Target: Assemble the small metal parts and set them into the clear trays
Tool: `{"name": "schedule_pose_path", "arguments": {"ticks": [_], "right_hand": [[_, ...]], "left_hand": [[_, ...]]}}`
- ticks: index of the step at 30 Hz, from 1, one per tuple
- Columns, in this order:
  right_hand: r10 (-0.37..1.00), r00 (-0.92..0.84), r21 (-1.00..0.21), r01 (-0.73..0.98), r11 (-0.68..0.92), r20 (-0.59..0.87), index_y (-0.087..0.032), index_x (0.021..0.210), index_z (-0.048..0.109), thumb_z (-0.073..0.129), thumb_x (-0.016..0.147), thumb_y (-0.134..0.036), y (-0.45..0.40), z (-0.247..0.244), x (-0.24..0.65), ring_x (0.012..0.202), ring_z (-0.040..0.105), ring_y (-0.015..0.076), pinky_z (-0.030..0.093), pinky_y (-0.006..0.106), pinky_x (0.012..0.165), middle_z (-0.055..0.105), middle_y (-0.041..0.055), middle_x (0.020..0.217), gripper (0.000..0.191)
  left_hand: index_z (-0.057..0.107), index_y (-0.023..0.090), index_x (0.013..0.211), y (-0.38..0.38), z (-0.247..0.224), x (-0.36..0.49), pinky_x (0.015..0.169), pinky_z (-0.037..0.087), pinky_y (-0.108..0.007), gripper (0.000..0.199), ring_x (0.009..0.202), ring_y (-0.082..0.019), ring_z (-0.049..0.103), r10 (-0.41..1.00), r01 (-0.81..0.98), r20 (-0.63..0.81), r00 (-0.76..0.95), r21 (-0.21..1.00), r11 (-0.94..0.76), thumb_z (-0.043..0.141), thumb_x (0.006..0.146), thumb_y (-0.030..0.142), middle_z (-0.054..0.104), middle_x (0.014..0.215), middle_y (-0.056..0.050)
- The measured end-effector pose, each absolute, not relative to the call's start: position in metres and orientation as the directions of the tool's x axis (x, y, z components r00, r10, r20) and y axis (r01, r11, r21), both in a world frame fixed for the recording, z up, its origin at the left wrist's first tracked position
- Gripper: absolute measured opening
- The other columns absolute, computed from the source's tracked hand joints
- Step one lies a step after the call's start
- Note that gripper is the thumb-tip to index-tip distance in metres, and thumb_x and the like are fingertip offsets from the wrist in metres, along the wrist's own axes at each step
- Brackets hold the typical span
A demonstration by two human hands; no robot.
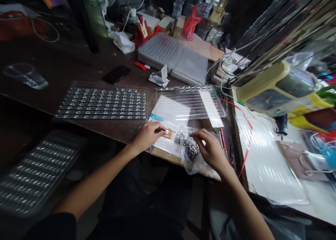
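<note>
My left hand [147, 134] is closed in a pinch at a small brown block [168, 134] with a tiny pale piece on it. Whatever its fingertips hold is too small to make out. Over a clear plastic bag [189, 166] of small shiny metal parts [192, 150] is my right hand [209, 147], its thumb and fingers drawn together; I cannot make out anything between them. Block and bag rest on a white sheet [172, 147] at the table's front edge. Just beyond lies a clear ribbed tray [181, 105], with metal pieces in its far row.
Left of it lies a filled ribbed tray [102, 103]; another filled tray [39, 173] sits lower left. Behind are a black phone [116, 74], a small white stand [160, 77] and stacked clear trays [174, 56]. A yellowish machine [275, 86] stands at right, near a red cord [248, 145].
</note>
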State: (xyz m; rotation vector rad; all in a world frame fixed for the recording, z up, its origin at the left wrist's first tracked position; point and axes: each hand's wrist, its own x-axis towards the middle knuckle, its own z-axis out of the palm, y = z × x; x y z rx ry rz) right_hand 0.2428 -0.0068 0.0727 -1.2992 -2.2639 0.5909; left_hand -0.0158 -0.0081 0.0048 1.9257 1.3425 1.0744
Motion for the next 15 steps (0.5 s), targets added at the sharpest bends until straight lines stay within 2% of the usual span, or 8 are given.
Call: {"name": "schedule_pose_path", "arguments": {"ticks": [5,9,12,15], "right_hand": [[0.838,-0.492,-0.654,0.557,0.512,0.236,-0.019,0.093,0.073,0.053,0.093,-0.020,0.030,0.071,0.205,0.083,0.065,0.0173,0.049,0.028,0.075,0.070,0.0065,0.092,0.020],[0.837,-0.520,-0.636,0.591,0.496,0.170,-0.018,0.094,0.073,0.054,0.090,-0.016,0.039,0.050,0.188,0.078,0.065,0.0156,0.050,0.026,0.072,0.072,0.0070,0.095,0.019],[0.836,-0.538,-0.594,0.641,0.487,0.104,-0.018,0.098,0.072,0.053,0.092,-0.016,0.034,0.039,0.185,0.085,0.066,0.0166,0.049,0.026,0.077,0.071,0.0078,0.100,0.020],[0.824,-0.563,-0.604,0.634,0.484,0.070,-0.018,0.097,0.073,0.054,0.089,-0.013,0.030,0.037,0.185,0.085,0.065,0.0166,0.048,0.026,0.077,0.070,0.0067,0.098,0.021]], "left_hand": [[0.068,0.020,0.085,-0.012,0.010,-0.013,0.083,0.049,-0.033,0.002,0.091,-0.020,0.065,0.932,0.567,0.306,0.194,0.740,-0.361,0.067,0.087,0.021,0.073,0.091,-0.004],[0.068,0.022,0.089,-0.015,0.013,-0.011,0.085,0.049,-0.035,0.005,0.092,-0.021,0.065,0.940,0.593,0.280,0.195,0.730,-0.341,0.063,0.090,0.022,0.073,0.094,-0.004],[0.068,0.022,0.088,-0.015,0.014,-0.009,0.085,0.049,-0.034,0.007,0.092,-0.021,0.065,0.948,0.587,0.263,0.179,0.745,-0.317,0.062,0.090,0.021,0.073,0.093,-0.004],[0.068,0.021,0.088,-0.013,0.014,-0.010,0.084,0.050,-0.033,0.007,0.091,-0.020,0.067,0.958,0.542,0.261,0.116,0.792,-0.281,0.063,0.089,0.024,0.074,0.093,-0.004]]}}
